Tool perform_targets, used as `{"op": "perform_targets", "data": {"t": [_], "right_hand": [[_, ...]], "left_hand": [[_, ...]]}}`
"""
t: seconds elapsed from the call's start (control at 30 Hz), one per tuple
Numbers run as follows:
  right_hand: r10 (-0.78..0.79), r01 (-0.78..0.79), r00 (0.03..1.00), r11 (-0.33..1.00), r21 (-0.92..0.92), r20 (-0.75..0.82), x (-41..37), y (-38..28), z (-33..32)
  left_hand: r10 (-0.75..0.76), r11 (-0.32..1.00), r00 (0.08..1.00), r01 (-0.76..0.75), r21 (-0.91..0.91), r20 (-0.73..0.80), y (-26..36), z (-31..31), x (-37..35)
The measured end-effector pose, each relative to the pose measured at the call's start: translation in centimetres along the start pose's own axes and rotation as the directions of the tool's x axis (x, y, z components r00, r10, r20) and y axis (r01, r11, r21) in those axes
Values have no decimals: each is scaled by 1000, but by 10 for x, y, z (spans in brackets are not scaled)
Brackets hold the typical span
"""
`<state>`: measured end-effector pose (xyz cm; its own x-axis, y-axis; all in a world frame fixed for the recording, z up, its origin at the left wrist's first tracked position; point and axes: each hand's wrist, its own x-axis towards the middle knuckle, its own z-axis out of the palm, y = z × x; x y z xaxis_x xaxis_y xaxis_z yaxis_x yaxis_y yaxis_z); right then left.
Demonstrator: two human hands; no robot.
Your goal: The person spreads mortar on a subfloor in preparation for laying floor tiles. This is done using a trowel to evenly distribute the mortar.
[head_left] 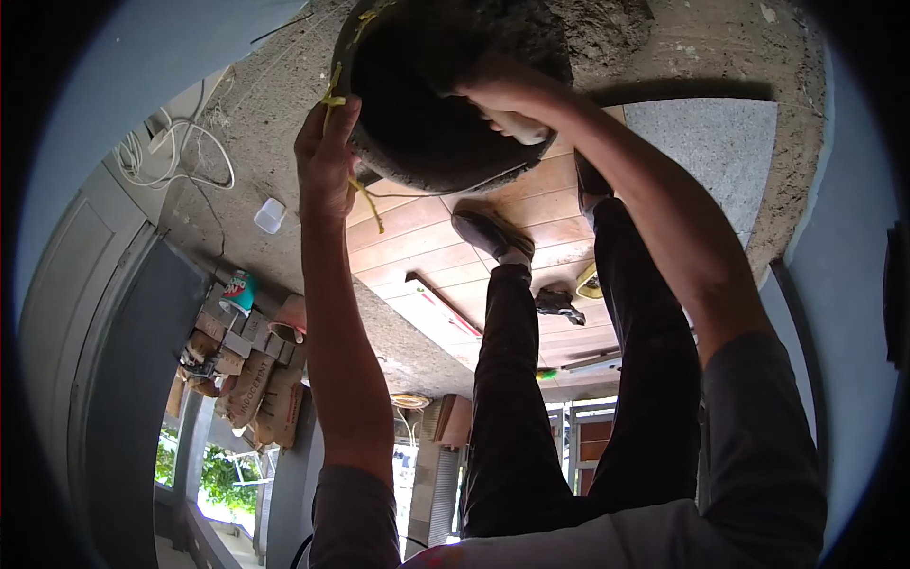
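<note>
A black bucket point(455, 178) with a yellow cord point(366, 204) tied at its side is tipped over near the top of the view. My left hand point(327, 156) grips its rim on the left, close to the cord. My right hand point(512, 95) reaches into the bucket's mouth from the right, and its fingers are mostly lost in the dark interior. Dark, wet-looking mortar point(607, 33) lies on the rough floor beside the bucket.
Wood-look tiles point(408, 247) lie under my shoes point(488, 235), with a grey tile point(706, 156) to the right. A spirit level point(444, 305), black plastic point(559, 302), white cable point(175, 156), a small clear container point(270, 215) and stacked sacks point(248, 389) are around.
</note>
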<state>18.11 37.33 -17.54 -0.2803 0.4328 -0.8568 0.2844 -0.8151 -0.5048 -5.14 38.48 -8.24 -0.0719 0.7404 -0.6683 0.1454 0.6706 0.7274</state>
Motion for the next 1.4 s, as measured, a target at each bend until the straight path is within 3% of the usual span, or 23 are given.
{"op": "perform_targets", "data": {"t": [0.07,0.1,0.13,0.2,0.3,0.4,0.53,0.57,0.67,0.73,0.8,0.83,0.97,1.07,1.13,1.27,1.33,1.4], "right_hand": [[-42,59,997,952,-299,62,-9,11,-22],[9,23,994,960,-280,111,-24,10,-33],[36,32,987,908,-419,154,-30,11,-40],[58,42,983,852,-522,173,-49,4,-48],[-4,106,960,931,-348,281,-68,-13,-42],[-28,208,939,840,-501,344,-47,-25,-24],[81,227,919,691,-686,385,28,-13,24],[191,63,916,799,-597,352,66,9,42],[193,41,912,835,-548,363,86,24,34],[237,77,895,751,-656,377,87,27,27],[227,159,913,570,-806,340,79,13,25],[286,60,916,595,-802,280,68,7,23],[-72,266,961,519,-812,269,25,-3,-5],[-312,363,927,618,-697,207,6,-22,2],[-328,358,930,700,-618,167,-2,-32,13],[-219,257,967,822,-509,134,-2,-34,28],[-536,536,838,774,-337,102,51,17,30],[-542,552,827,733,-397,150,43,6,25]], "left_hand": [[21,1000,1000,-21,-23,-15,0,1,-2],[32,999,999,-33,-35,-22,1,2,-3],[19,999,1000,-20,-48,-16,4,3,-7],[6,998,1000,-6,-68,-2,14,5,-10],[56,998,998,-56,5,-43,16,11,-11],[97,995,993,-94,41,-65,23,23,-12],[144,980,989,-137,143,-40,13,22,-1],[130,980,991,-123,156,-37,12,29,-4],[108,981,993,-99,167,-46,6,33,-10],[88,986,995,-82,148,-36,4,37,-12],[77,992,997,-73,104,-28,4,36,-11],[74,992,997,-70,109,-38,6,35,-13],[85,992,995,-80,102,-53,8,33,-14],[131,989,991,-130,76,-9,0,28,-3],[154,985,988,-155,72,30,1,32,3],[136,976,988,-145,160,68,7,30,5],[116,971,990,-129,203,74,7,25,3],[104,968,992,-117,221,69,7,19,0]]}}
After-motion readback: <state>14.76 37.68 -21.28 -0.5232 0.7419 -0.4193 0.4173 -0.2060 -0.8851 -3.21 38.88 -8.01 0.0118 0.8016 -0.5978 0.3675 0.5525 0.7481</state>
